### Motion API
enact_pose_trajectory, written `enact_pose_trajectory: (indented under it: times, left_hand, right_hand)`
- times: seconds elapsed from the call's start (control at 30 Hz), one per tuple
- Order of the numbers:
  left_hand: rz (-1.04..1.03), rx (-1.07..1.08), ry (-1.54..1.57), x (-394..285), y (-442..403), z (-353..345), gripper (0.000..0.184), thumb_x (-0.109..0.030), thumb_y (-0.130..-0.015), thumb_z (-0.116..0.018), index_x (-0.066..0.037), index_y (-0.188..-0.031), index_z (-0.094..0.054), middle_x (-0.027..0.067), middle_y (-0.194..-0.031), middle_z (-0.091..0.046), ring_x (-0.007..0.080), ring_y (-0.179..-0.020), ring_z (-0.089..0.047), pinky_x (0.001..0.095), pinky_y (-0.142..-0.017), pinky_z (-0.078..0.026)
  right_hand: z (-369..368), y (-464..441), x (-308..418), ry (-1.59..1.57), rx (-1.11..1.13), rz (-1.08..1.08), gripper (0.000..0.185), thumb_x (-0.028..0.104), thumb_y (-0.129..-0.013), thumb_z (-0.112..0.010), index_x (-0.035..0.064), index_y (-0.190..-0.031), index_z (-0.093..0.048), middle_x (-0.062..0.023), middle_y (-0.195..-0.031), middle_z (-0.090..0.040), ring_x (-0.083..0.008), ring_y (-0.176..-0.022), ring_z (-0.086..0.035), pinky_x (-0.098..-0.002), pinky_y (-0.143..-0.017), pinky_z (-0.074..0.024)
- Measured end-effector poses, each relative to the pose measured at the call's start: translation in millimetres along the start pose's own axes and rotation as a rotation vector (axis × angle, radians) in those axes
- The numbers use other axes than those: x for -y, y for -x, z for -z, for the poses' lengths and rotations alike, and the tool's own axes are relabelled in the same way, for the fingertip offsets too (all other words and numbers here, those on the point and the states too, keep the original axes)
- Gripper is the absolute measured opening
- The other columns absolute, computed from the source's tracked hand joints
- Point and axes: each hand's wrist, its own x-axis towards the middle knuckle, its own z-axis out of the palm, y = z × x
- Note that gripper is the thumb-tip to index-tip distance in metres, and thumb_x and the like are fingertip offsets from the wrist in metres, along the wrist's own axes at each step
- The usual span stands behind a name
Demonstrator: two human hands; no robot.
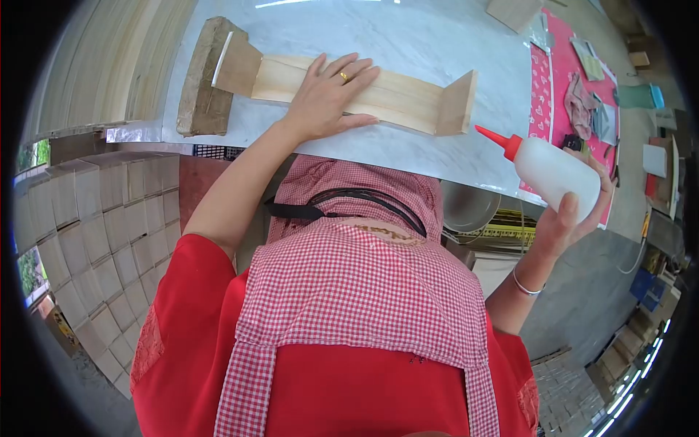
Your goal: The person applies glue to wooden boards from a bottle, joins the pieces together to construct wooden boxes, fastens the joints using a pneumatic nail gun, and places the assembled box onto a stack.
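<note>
A light wooden piece [408, 100], a long board with an upright panel at each end, lies on the marbled tabletop. My left hand [328, 98] rests flat on its board, fingers spread, with the thumb along the near edge. White glue shows on the edge of the left end panel [239, 64], which stands against a brown wrapped block [204, 80]. To the right, my right hand [575, 211] is wrapped round a white squeeze bottle [555, 175] with a red nozzle. The bottle is tilted, its tip pointing at the right end panel [457, 103] without touching it.
Stacked boards [95, 65] rise at the left, above rows of wooden boxes [109, 233]. On the right, a pink patterned sheet [540, 95] carries a cloth [579, 105] and small items. Another wood piece [513, 11] sits at the far edge.
</note>
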Motion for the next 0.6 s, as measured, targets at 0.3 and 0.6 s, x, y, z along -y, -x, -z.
enact_pose_trajectory:
  times: [0.3, 0.6]
  left_hand:
    - [0.018, 0.012, -0.015, -1.2, -0.4, 0.9, 0.079, -0.06, -0.082, -0.064, -0.018, -0.146, -0.044, 0.0032, -0.15, -0.042, 0.0255, -0.141, -0.033, 0.0527, -0.118, -0.018]
    - [0.001, -0.012, -0.012, -3.1, -1.9, 3.6, 0.079, -0.062, -0.082, -0.063, -0.017, -0.144, -0.045, 0.0033, -0.147, -0.044, 0.0261, -0.139, -0.035, 0.0554, -0.115, -0.022]
  right_hand:
    - [-7.5, -6.3, -4.7, -0.018, 0.096, -0.012, 0.062, 0.038, -0.081, -0.075, -0.0024, -0.121, -0.049, -0.0149, -0.108, -0.059, -0.0234, -0.096, -0.062, -0.0368, -0.086, -0.0501]
    - [-25.6, -32.0, -25.2, 0.086, 0.025, 0.11, 0.058, 0.032, -0.084, -0.074, -0.0023, -0.124, -0.049, -0.0154, -0.113, -0.06, -0.0234, -0.103, -0.06, -0.0359, -0.091, -0.049]
